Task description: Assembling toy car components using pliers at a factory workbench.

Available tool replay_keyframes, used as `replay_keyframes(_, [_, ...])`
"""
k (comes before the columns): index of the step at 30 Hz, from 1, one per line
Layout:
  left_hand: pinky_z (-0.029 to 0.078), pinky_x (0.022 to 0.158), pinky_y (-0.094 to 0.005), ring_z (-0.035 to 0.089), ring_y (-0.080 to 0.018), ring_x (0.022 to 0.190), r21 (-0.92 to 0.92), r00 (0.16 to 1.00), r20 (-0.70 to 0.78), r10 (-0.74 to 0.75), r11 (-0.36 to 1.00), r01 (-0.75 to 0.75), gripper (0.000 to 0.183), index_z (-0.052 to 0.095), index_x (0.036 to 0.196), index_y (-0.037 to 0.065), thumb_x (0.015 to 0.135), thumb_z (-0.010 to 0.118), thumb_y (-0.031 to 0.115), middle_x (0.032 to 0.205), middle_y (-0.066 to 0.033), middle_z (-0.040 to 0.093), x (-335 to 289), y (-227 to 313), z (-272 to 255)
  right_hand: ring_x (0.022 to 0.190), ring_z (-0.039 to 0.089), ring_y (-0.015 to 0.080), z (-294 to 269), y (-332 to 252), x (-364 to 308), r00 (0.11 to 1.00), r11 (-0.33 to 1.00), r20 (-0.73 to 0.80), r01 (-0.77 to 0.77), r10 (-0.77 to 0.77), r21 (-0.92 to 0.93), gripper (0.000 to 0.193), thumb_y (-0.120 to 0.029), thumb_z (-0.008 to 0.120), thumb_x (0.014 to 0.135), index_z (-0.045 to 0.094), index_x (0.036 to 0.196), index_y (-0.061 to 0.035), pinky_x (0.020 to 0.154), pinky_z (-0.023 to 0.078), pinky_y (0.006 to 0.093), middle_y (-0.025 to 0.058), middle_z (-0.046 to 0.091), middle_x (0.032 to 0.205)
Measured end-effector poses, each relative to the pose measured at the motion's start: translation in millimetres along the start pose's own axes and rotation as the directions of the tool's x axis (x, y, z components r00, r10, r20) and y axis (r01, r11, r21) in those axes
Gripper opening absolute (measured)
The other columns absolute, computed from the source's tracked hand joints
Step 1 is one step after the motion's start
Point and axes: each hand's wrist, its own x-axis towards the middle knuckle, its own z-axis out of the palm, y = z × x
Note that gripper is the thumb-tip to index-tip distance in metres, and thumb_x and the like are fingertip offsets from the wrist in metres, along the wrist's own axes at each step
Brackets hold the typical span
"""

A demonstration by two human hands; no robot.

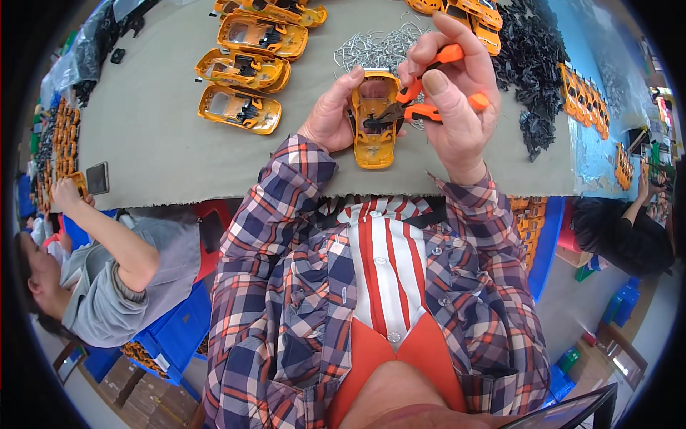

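Pliers [423, 112] over toy-car shell [375, 151], by near edge of our desk [157, 171]
Left grip [330, 111] clamps shell, right grip [463, 118] pliers; we should brace firmly.

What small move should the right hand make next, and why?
Probably squeeze the orange-handled pliers gently: the right hand has their handles spread, their dark nose reaches over the orange car shell, and the left hand holds that shell. Whether the nose already grips anything is unclear.

left hand [329, 114]: curled, gripping | right hand [463, 123]: raised, curled, gripping
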Motion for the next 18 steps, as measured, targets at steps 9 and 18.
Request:
replay_keyframes(9, [0.050,0.083,-0.0535,0.059,-0.0287,0.099,0.062,0.999,0.034,0.042,0.997,-0.044,0.055,0.044,0.125,0.007,0.090,0.042,0.049,0.119,-0.0129,0.053,-2.6,2.8,1.0,0.079,0.051,0.0118,15.6,-4.2,16.7,0.968,0.975,-0.122,-0.216,0.220,0.045,0.044,-0.009,0.054,0.087,0.040,0.126,0.0049,0.068,0.044,0.0224,0.0070,0.051,0.097])
replay_keyframes(18, [0.050,0.083,-0.0515,0.059,-0.0295,0.098,0.009,0.997,0.045,0.063,0.998,-0.064,0.054,0.043,0.127,0.006,0.090,0.041,0.046,0.119,-0.0140,0.053,-5.5,-4.8,0.0,0.077,0.051,0.0132,13.8,8.4,6.4,0.961,0.981,-0.214,-0.149,0.173,0.122,0.041,-0.005,0.051,0.088,0.040,0.126,0.0048,0.067,0.046,0.0246,0.0080,0.050,0.095])
